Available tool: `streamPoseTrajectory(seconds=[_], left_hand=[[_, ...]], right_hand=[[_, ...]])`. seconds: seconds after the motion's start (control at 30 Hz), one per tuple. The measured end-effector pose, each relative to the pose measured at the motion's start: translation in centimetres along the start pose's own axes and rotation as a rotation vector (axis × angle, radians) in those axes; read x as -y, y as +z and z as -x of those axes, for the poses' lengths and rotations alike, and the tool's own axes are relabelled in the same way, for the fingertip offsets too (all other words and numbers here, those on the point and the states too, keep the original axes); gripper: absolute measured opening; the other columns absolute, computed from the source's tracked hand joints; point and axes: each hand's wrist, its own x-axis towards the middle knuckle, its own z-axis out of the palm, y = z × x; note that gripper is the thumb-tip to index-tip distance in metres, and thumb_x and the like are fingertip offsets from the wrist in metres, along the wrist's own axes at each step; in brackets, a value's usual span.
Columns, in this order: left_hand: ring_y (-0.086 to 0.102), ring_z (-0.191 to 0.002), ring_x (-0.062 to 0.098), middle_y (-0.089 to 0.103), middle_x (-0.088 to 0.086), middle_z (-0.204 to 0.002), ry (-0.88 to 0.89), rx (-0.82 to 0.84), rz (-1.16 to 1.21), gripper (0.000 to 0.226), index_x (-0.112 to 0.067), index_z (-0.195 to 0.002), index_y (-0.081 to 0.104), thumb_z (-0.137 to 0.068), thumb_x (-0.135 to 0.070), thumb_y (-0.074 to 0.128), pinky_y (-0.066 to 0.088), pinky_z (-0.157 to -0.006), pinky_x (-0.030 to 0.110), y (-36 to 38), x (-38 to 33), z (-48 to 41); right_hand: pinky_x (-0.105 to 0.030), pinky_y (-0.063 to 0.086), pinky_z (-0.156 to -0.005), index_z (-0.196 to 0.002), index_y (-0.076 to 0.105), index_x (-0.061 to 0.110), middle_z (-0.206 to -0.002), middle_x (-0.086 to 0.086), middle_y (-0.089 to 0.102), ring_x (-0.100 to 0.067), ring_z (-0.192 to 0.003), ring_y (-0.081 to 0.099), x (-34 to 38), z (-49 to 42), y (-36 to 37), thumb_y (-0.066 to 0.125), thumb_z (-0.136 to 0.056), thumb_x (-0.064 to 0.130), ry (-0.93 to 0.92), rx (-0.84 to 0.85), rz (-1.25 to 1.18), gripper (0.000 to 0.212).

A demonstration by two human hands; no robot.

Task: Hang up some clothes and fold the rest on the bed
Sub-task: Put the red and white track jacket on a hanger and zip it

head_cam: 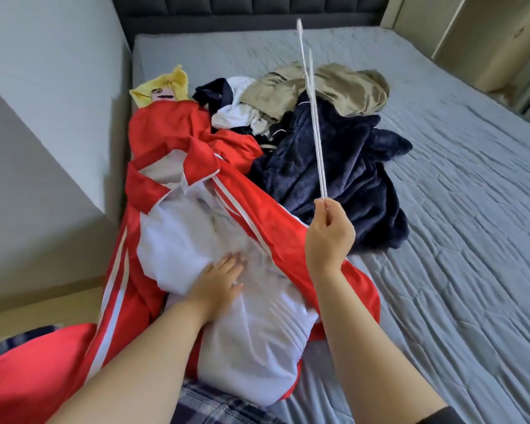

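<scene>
A red track jacket (pixel 178 166) with white stripes lies unzipped along the left side of the bed (pixel 459 240), its white lining (pixel 257 325) facing up. My left hand (pixel 219 278) rests flat on that lining, fingers spread. My right hand (pixel 329 235) pinches one end of a thin white hanger (pixel 314 117), which is seen edge-on and points up and away over the pile. Behind the jacket lie a dark navy fleece garment (pixel 343 175), a beige garment (pixel 334 87), a white and navy item (pixel 236 114) and a yellow cloth (pixel 166 87).
The grey quilted mattress stretches to the right of the pile. A dark padded headboard (pixel 251 7) stands at the far end. A grey wall (pixel 49 87) runs close along the bed's left edge. Plaid fabric (pixel 214 405) shows at the bottom.
</scene>
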Motion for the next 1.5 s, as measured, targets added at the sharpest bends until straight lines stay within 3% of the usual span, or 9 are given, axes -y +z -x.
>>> streamPoseTrajectory(seconds=[0.13,0.23,0.33,0.5,0.63,0.8,1.0,1.2,1.5], left_hand=[[0.039,-0.134,0.020,0.039,-0.001,-0.150,-0.377,-0.137,0.537,0.046,-0.024,-0.144,0.040,-0.098,-0.024,0.041,0.029,-0.111,0.032,-2.2,2.4,0.2],[0.061,-0.107,0.020,0.059,0.006,-0.127,-0.564,-0.420,1.255,0.036,-0.016,-0.132,0.052,-0.098,-0.013,0.043,0.045,-0.087,0.026,-5.1,3.4,0.3],[0.055,-0.117,0.023,0.052,0.005,-0.134,-0.589,-0.599,1.965,0.040,-0.017,-0.138,0.044,-0.100,-0.013,0.035,0.040,-0.096,0.035,-7.7,5.6,1.4],[0.052,-0.120,0.029,0.047,0.011,-0.140,-0.611,-0.940,2.347,0.040,-0.018,-0.137,0.041,-0.099,-0.020,0.026,0.036,-0.103,0.041,-9.6,8.6,3.5],[0.057,-0.097,0.027,0.056,0.009,-0.115,-0.731,-1.017,2.383,0.037,-0.023,-0.131,0.042,-0.098,-0.038,0.034,0.046,-0.092,0.038,-10.2,9.7,3.5],[0.049,-0.055,0.015,0.053,0.001,-0.053,-0.951,-0.944,2.129,0.023,-0.015,-0.076,0.052,-0.094,-0.009,0.037,0.041,-0.055,0.023,-10.6,9.8,2.0],[0.059,-0.063,0.020,0.059,0.001,-0.049,-0.771,-0.849,2.064,0.036,-0.013,-0.074,0.049,-0.101,-0.014,0.026,0.048,-0.059,0.029,-10.9,10.2,0.5],[0.062,-0.073,0.017,0.064,0.004,-0.081,-0.673,-0.645,1.840,0.025,-0.016,-0.089,0.061,-0.096,-0.005,0.040,0.048,-0.065,0.030,-10.8,12.9,-1.2],[0.057,-0.060,0.011,0.065,-0.006,-0.074,-0.663,-0.774,1.816,0.036,-0.036,-0.090,0.071,-0.095,-0.009,0.047,0.048,-0.052,0.021,-8.4,15.2,-5.2]], right_hand=[[-0.017,0.037,-0.061,-0.082,0.069,0.010,-0.069,0.005,0.058,-0.005,-0.063,0.048,1.7,0.9,2.1,0.051,-0.090,0.009,-0.014,0.054,-0.077,0.020],[-0.027,0.039,-0.071,-0.085,0.072,0.009,-0.080,0.004,0.062,-0.017,-0.079,0.056,1.1,0.9,2.9,0.048,-0.089,0.002,0.012,0.094,-0.038,0.025],[-0.036,0.043,-0.079,-0.092,0.073,0.008,-0.087,-0.005,0.066,-0.031,-0.095,0.056,-1.1,0.0,3.0,0.045,-0.088,0.001,-0.003,0.228,0.217,0.029],[-0.042,0.040,-0.093,-0.116,0.067,0.014,-0.110,-0.016,0.064,-0.036,-0.110,0.045,-4.0,-1.3,3.4,0.044,-0.080,-0.002,0.043,0.459,0.714,0.046],[-0.042,0.035,-0.090,-0.115,0.061,0.011,-0.113,-0.015,0.059,-0.035,-0.109,0.044,-4.2,-1.0,4.9,0.045,-0.081,0.003,-0.029,0.462,0.897,0.039],[-0.043,0.035,-0.092,-0.107,0.062,0.007,-0.108,-0.015,0.060,-0.035,-0.106,0.044,-2.4,0.4,9.3,0.046,-0.083,0.017,-0.086,0.455,0.738,0.031],[-0.040,0.033,-0.090,-0.100,0.063,0.010,-0.105,-0.010,0.064,-0.033,-0.107,0.048,1.2,-1.0,16.7,0.057,-0.081,0.031,-0.116,0.332,0.597,0.029],[-0.042,0.032,-0.091,-0.101,0.064,0.002,-0.109,-0.017,0.064,-0.035,-0.111,0.048,-3.3,-2.2,20.6,0.048,-0.090,0.026,0.039,0.298,0.729,0.031],[-0.041,0.030,-0.085,-0.077,0.062,0.011,-0.090,-0.015,0.067,-0.035,-0.096,0.054,-7.2,-3.0,23.6,0.046,-0.086,0.025,0.115,0.228,0.754,0.023]])
